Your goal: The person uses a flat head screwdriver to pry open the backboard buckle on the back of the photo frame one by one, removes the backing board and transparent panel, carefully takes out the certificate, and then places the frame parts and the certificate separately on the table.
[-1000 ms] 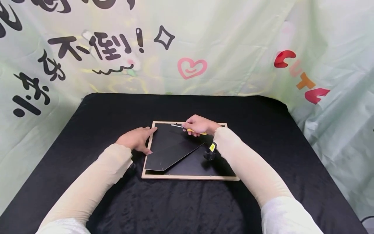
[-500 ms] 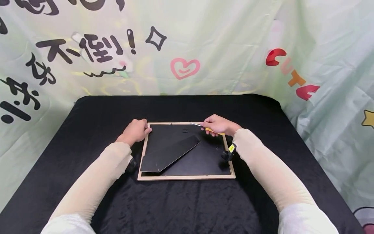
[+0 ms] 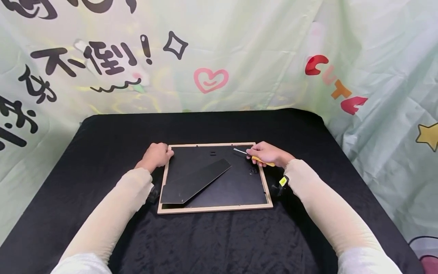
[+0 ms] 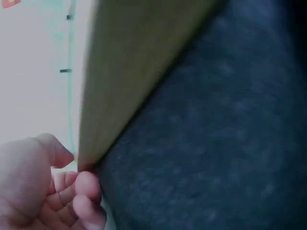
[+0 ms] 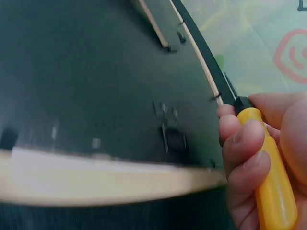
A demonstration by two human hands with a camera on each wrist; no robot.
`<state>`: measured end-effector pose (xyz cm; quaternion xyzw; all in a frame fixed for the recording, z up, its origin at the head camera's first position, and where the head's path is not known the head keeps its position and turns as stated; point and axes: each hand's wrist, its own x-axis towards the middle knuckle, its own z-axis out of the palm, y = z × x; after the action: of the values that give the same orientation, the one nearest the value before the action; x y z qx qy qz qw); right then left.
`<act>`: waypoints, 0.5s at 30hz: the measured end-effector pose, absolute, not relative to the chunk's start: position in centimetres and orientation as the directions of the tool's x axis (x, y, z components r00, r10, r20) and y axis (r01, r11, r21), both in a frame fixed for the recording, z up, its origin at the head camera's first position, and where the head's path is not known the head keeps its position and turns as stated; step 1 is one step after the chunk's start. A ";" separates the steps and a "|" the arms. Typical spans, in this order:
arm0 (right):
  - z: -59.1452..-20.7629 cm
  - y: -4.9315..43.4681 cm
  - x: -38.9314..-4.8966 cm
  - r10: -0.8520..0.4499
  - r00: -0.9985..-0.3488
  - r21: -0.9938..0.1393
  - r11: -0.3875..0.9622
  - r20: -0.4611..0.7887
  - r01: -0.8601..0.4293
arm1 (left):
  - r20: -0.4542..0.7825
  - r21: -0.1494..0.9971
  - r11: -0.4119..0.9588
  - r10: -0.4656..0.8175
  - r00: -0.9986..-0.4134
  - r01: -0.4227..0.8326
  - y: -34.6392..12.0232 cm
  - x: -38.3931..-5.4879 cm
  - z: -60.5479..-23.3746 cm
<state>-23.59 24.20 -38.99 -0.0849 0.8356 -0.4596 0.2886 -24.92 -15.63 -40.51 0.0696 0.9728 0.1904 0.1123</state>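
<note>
A picture frame [image 3: 215, 208] with a pale wooden rim lies face down on the black cloth. Its black backing board [image 3: 236, 186] carries a slanted easel leg [image 3: 196, 180], partly raised. My left hand [image 3: 155, 156] grips the far left corner; in the left wrist view the thumb lies above and curled fingers below the wooden rim [image 4: 129, 62]. At the far right corner, my right hand [image 3: 268, 153] holds a screwdriver [image 5: 276, 191] with a yellow handle and black collar. Its metal tip points left above the board. Right fingertips [image 5: 228, 111] reach the rim.
Black cloth [image 3: 212, 243] covers the table around the frame. Small dark tabs line the rim's inner edge, and a metal hanger [image 5: 170, 124] sits on the board near the right side. A printed curtain [image 3: 253, 57] hangs behind and at both sides.
My left hand has gone from spread fingers on the left rim to gripping the far left corner. My right hand, with the screwdriver, has moved right to the far right corner.
</note>
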 end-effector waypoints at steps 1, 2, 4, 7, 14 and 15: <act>-39.1 24.5 -23.6 -0.417 -0.813 -0.816 0.566 -0.407 0.118 | -0.187 0.404 0.910 0.182 -0.965 0.094 -15.8 -24.9 -40.6; -39.2 24.7 -23.6 -0.428 -0.803 -0.814 0.568 -0.414 0.118 | -0.179 0.416 0.904 0.190 -0.965 0.101 -16.0 -24.9 -40.6; -39.3 25.3 -23.7 -0.455 -0.779 -0.810 0.575 -0.432 0.114 | -0.180 0.455 0.884 0.204 -0.962 0.102 -16.3 -24.8 -40.8; -39.2 26.2 -23.8 -0.495 -0.739 -0.803 0.586 -0.457 0.104 | -0.198 0.510 0.856 0.211 -0.957 0.083 -16.7 -24.8 -41.0; -38.5 27.8 -24.0 -0.533 -0.685 -0.755 0.654 -0.496 0.038 | -0.213 0.522 0.849 0.225 -0.951 0.084 -17.3 -24.5 -41.3; -38.5 27.8 -24.0 -0.534 -0.680 -0.747 0.664 -0.502 0.030 | -0.204 0.509 0.856 0.228 -0.952 0.096 -17.3 -24.4 -41.3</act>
<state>-23.97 27.84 -38.46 -0.1513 0.8338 -0.3808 0.3700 -24.44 -17.31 -41.33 0.0850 0.9544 0.2550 0.1297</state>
